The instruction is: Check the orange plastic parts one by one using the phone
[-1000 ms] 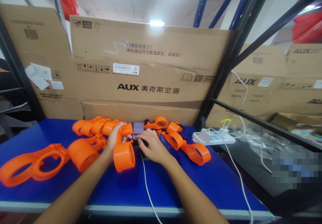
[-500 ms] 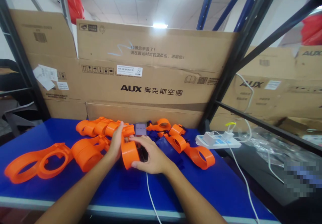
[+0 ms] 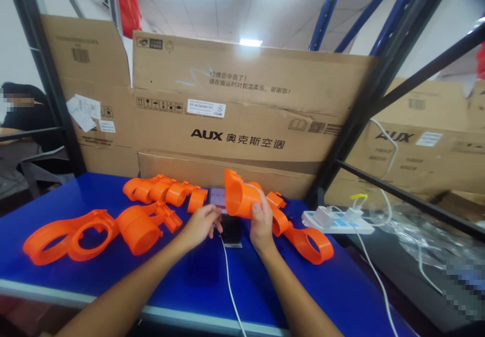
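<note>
My right hand (image 3: 262, 223) is closed around an orange plastic ring-shaped part (image 3: 245, 199), raised above the table with a flat tab at its upper left. My left hand (image 3: 202, 224) hovers near the middle with loosely bent, parted fingers and nothing visible in them. Beside its fingertips lie a dark phone-like device (image 3: 231, 230) and a white cable (image 3: 228, 271) running toward the front edge. Several orange ring parts sit to the left, among them a double-ring piece (image 3: 71, 236) and a wide cylinder piece (image 3: 141, 228). More orange rings (image 3: 312, 245) lie to the right, partly behind my right hand.
A blue table (image 3: 159, 276) carries everything. Behind it stands a large cardboard sheet (image 3: 235, 109) between dark metal posts. At right are a white power strip (image 3: 341, 222) with plugs and clear plastic wrap (image 3: 413, 226). Another person (image 3: 28, 112) sits at far left.
The orange ring part has been lifted and turned, moving right and up with my right hand. My left hand has come away from it. The camera view has shifted slightly left.
</note>
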### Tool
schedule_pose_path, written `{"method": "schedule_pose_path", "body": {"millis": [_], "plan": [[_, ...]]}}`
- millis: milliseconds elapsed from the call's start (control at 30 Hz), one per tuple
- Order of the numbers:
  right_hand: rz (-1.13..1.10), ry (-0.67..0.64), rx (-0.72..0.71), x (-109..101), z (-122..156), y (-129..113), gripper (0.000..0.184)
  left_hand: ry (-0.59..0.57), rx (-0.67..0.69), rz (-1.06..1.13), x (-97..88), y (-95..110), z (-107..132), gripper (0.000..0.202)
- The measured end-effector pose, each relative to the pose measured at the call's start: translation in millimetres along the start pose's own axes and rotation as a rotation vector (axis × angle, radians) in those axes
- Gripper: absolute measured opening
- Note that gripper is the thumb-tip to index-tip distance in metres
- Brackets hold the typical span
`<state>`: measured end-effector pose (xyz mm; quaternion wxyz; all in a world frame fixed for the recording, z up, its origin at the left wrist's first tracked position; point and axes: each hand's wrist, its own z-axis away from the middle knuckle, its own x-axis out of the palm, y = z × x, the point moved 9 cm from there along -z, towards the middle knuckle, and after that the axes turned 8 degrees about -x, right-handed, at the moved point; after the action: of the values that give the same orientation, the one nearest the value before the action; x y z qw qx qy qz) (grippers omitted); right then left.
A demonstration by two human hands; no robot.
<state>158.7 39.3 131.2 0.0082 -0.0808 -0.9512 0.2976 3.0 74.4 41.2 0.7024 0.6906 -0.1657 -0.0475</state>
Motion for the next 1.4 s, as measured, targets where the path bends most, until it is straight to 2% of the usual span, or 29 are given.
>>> {"method": "schedule_pose_path", "body": {"millis": [67, 167, 233, 300, 400, 500, 567, 600, 667, 700, 767, 800, 867, 933, 1000, 1100, 1267, 1400], "plan": [[-0.007, -0.014, 0.007, 2, 1, 3, 0.059, -0.038, 0.135, -0.226, 11.4, 13, 12, 0.034], [-0.036, -0.051, 0.019, 6, 2, 5, 0.059, -0.218, 0.245, -0.503, 36.9, 24, 34, 0.03], [-0.057, -0.081, 0.036, 10, 3, 7, 0.059, -0.352, 0.291, -0.611, 52.5, 30, 48, 0.03], [-0.074, -0.115, 0.062, 15, 3, 6, 0.058, -0.435, 0.342, -0.673, 64.1, 36, 60, 0.033], [-0.095, -0.183, 0.109, 24, 5, 4, 0.059, -0.479, 0.403, -0.723, 74.8, 45, 79, 0.035], [-0.114, -0.283, 0.143, 35, 11, -1, 0.06, -0.474, 0.429, -0.739, 70.6, 57, 110, 0.031], [-0.15, -0.39, 0.167, 48, 19, -4, 0.062, -0.456, 0.483, -0.816, 55.3, 69, 136, 0.023], [-0.175, -0.458, 0.176, 55, 24, -6, 0.064, -0.388, 0.515, -0.878, 39.6, 77, 145, 0.019], [-0.22, -0.607, 0.177, 72, 35, -13, 0.066, -0.194, 0.563, -0.994, -3.9, 94, 156, 0.018], [-0.233, -0.676, 0.167, 81, 39, -17, 0.067, -0.086, 0.594, -1.064, -28.2, 101, 158, 0.02], [-0.211, -0.786, 0.127, 96, 46, -27, 0.065, 0.053, 0.6, -1.26, -71.8, 105, 155, 0.032], [-0.172, -0.827, 0.1, 103, 49, -31, 0.062, 0.08, 0.59, -1.352, -89.4, 103, 150, 0.038], [-0.06, -0.899, 0.037, 117, 52, -39, 0.055, 0.064, 0.586, -1.488, -112.2, 92, 141, 0.041], [0.055, -0.99, -0.005, 131, 57, -46, 0.047, 0.05, 0.589, -1.544, -123.7, 79, 135, 0.038], [0.161, -1.087, 0.01, 142, 62, -48, 0.044, 0.074, 0.588, -1.578, -128.1, 67, 132, 0.035], [0.277, -1.173, 0.057, 151, 66, -50, 0.05, 0.137, 0.601, -1.622, -128.5, 55, 131, 0.037], [0.397, -1.194, 0.078, 155, 64, -56, 0.071, 0.27, 0.6, -1.661, -139.8, 49, 126, 0.047], [0.44, -1.172, 0.006, 160, 66, -56, 0.075, 0.335, 0.615, -1.64, -153.6, 51, 120, 0.055]]}}
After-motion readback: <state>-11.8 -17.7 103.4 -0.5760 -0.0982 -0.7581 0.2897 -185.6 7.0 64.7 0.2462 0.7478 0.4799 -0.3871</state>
